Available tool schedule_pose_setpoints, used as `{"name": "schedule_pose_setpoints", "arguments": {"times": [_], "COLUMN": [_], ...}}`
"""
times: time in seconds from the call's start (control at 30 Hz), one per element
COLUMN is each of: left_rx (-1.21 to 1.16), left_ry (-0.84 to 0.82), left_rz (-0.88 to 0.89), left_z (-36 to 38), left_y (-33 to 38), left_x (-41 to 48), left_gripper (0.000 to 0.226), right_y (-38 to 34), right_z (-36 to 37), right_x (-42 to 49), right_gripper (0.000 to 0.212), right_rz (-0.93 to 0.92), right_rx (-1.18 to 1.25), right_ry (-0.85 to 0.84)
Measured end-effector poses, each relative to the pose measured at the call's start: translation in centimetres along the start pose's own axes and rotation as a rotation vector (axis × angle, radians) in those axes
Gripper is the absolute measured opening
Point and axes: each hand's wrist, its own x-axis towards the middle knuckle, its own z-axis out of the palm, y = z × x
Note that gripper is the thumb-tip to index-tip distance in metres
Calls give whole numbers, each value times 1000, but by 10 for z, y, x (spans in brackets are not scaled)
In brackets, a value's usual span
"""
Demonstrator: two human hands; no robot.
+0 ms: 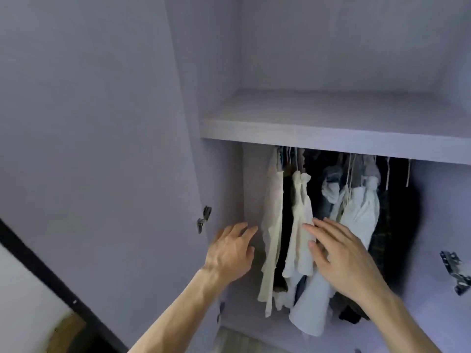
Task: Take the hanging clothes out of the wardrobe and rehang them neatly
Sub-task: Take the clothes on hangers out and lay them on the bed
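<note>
The wardrobe (252, 179) is pale purple, smooth and flat. Its left door (102, 149) is swung open, with a small metal hinge (204, 219) on it. A thick, flat shelf (331, 128) runs across, and the hanging clothes (331, 200) are packed close together under it, inside the wardrobe. On the left hangs a long cream garment (274, 225), soft and wrinkly. Next to it is a second cream piece (300, 220), narrow and crumpled. Further right is a white garment (362, 212), all bunched up, with dark clothes (382, 238) behind it. Thin pale hangers (348, 169) poke up at the top. The left hand (230, 250) reaches in beside the long cream garment with its fingers straight and close together. Its grip is loose and holds nothing. The right hand (341, 258) is spread flat in front of the clothes, with its fingertips (309, 228) at the second cream piece. Its grip is loose too and holds nothing.
</note>
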Motion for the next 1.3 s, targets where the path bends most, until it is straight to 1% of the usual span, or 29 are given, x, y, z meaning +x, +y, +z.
{"name": "schedule_pose_setpoints", "arguments": {"times": [0.13, 0.3, 0.53, 0.6, 0.67, 0.8, 0.9, 1.0, 1.1, 1.23, 1.3], "left_rx": [45, -12, -156, -225, -312, -432, -521, -591, -643, -776, -811], "left_ry": [13, -31, -99, -134, -149, -102, -71, -46, 4, 100, 139], "left_rz": [103, 124, 38, -9, -54, -154, -191, -238, -299, -407, -426], "left_z": [-6, -7, 7, 20, 32, 54, 68, 75, 75, 66, 61], "left_y": [-3, 0, 15, 19, 24, 37, 44, 49, 50, 47, 47], "left_x": [44, 96, 174, 197, 217, 249, 262, 269, 274, 274, 274], "left_gripper": [55, 57, 61, 63, 64, 64, 63, 67, 65, 48, 40], "right_y": [12, 27, 65, 77, 87, 102, 112, 118, 120, 118, 118], "right_z": [-26, -51, -54, -48, -38, -13, 3, 10, 13, 13, 13], "right_x": [12, 48, 143, 171, 192, 216, 230, 239, 241, 242, 242], "right_gripper": [49, 53, 62, 62, 57, 44, 43, 45, 46, 45, 45], "right_rz": [66, 119, 140, 146, 134, 66, 30, -2, -14, -19, -19], "right_rx": [-98, -207, -371, -404, -424, -424, -470, -507, -515, -500, -494], "right_ry": [138, 236, 306, 330, 407, 696, 849, 908, 938, 953, 961]}}
